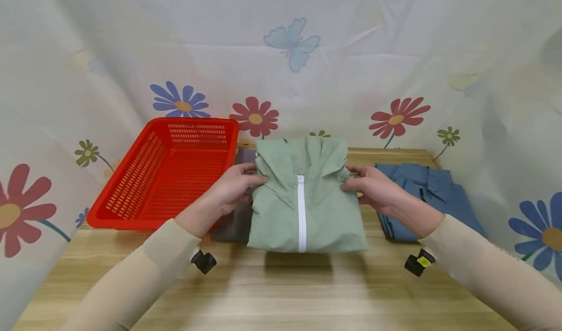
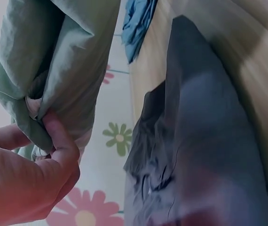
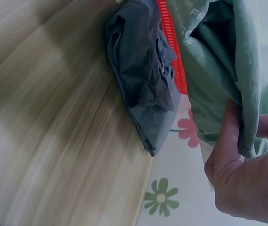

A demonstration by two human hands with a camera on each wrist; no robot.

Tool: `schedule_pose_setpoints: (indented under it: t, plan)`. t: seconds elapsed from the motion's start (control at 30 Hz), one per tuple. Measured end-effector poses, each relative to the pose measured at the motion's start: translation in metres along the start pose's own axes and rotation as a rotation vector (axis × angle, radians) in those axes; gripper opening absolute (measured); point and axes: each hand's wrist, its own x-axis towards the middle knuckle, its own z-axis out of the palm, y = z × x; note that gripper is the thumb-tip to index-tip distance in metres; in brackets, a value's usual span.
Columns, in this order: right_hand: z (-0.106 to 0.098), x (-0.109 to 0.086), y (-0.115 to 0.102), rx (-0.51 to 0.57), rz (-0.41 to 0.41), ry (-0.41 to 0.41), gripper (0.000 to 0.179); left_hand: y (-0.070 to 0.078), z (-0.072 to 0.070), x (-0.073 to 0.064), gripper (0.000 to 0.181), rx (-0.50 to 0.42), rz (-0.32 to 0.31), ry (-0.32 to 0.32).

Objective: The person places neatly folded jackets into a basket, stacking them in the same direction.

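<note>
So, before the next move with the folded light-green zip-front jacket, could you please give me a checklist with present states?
1. Left hand grips the folded light-green zip-front jacket: ok.
2. Right hand grips its opposite side: ok.
3. Jacket lifted off the pale wood-grain table: ok.
4. Opening of the red perforated plastic basket uncovered: ok.
5. Jacket's underside smooth: cannot tell; mostly hidden.

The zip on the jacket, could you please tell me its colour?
The zip is white, best seen in the head view.
</note>
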Motion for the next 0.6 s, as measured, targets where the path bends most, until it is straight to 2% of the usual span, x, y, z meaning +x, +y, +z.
schedule_pose_setpoints:
  t: [0.13,0.37,0.6]
  plan:
    - [0.011,0.007,-0.01,0.009,-0.009,0.001,0.082,0.003,-0.016,-0.004,0.068,0.023,-0.003,-0.002]
    - [0.028,0.019,-0.021,0.043,-0.046,-0.024,0.078,0.009,-0.038,-0.007,0.067,-0.018,0.01,-0.027]
    - [0.043,0.028,-0.031,0.08,-0.064,-0.032,0.074,0.014,-0.061,-0.008,0.07,0.045,0.023,-0.039]
